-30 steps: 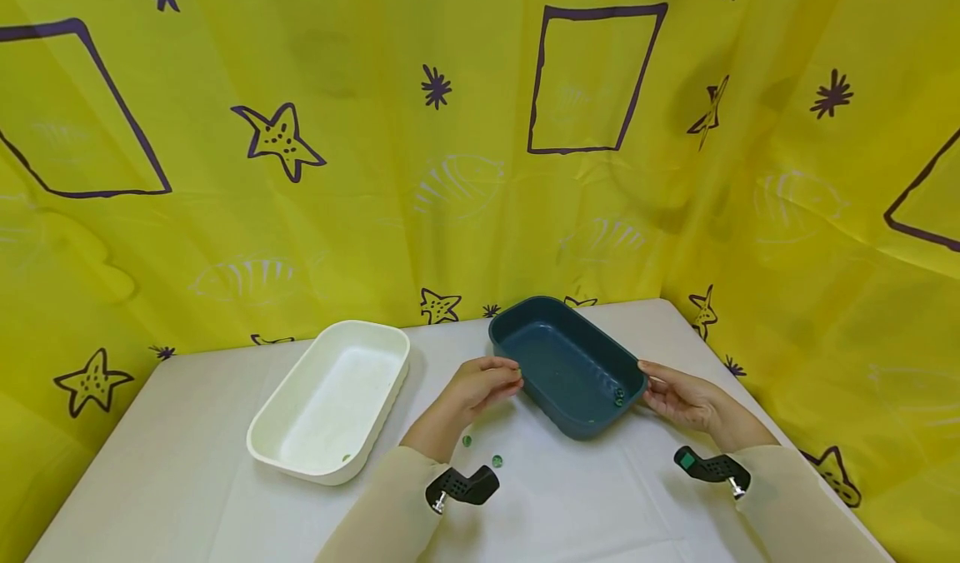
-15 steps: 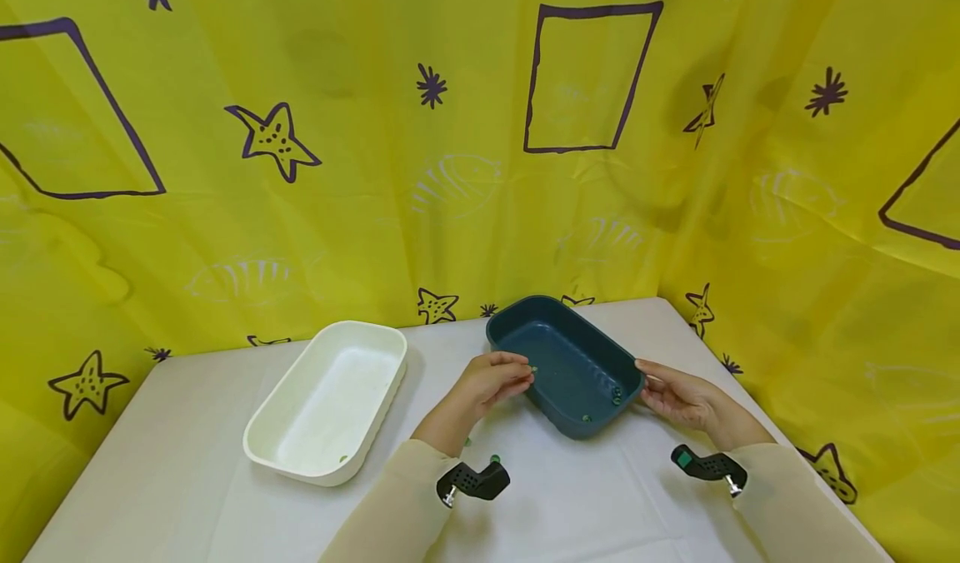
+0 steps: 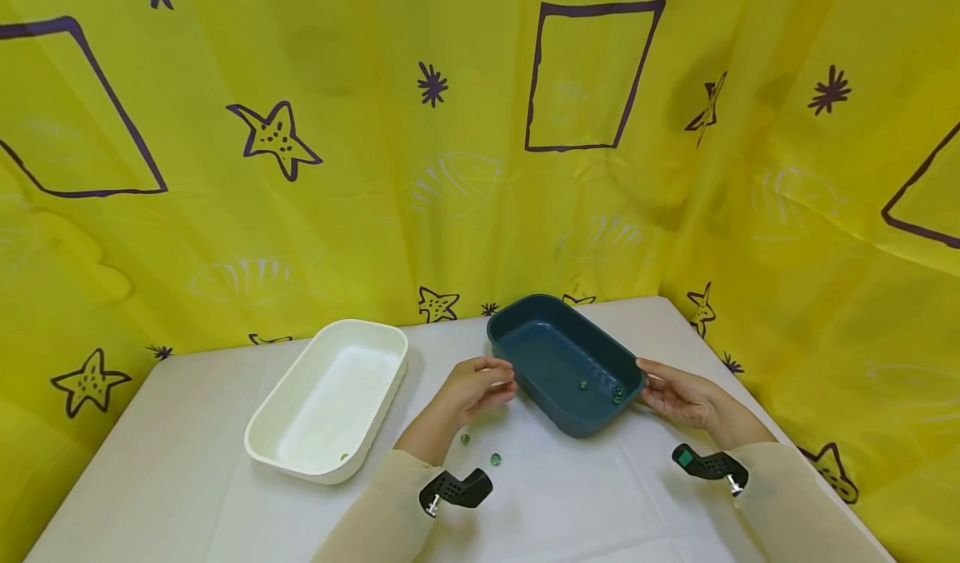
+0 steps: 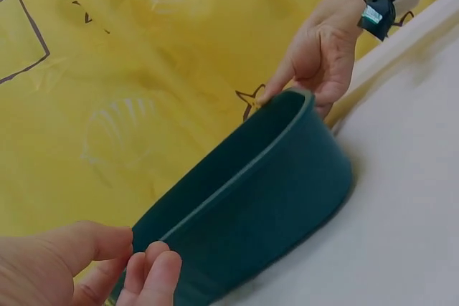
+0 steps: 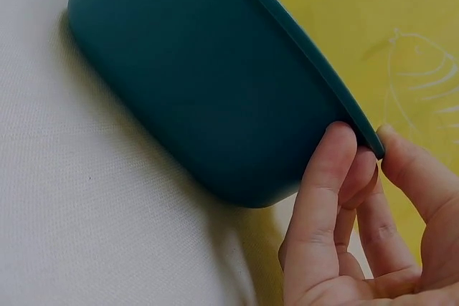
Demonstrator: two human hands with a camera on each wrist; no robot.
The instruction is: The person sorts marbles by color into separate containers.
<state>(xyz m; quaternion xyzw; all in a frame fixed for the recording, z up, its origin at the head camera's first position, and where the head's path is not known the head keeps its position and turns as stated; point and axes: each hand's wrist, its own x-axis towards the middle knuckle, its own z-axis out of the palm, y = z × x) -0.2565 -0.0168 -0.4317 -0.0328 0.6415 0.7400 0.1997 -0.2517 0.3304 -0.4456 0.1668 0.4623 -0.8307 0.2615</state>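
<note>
A dark teal tub stands at the right of the table, with several green marbles inside near its right end. My right hand grips that end by the rim, thumb on one side and fingers on the outer wall; the right wrist view shows the fingertips against it. At the tub's left side is my left hand, fingers loosely bent right by the rim. No marble shows between its fingertips in the left wrist view. Two green marbles lie on the cloth below the left hand.
To the left stands a white tub, with one small green marble near its front corner. White cloth covers the table. A yellow patterned curtain hangs behind and along the sides.
My left hand reached right over the teal tub's rim, then drew back left. A marble in the tub has shifted away from the near wall. My right hand kept its grip.
</note>
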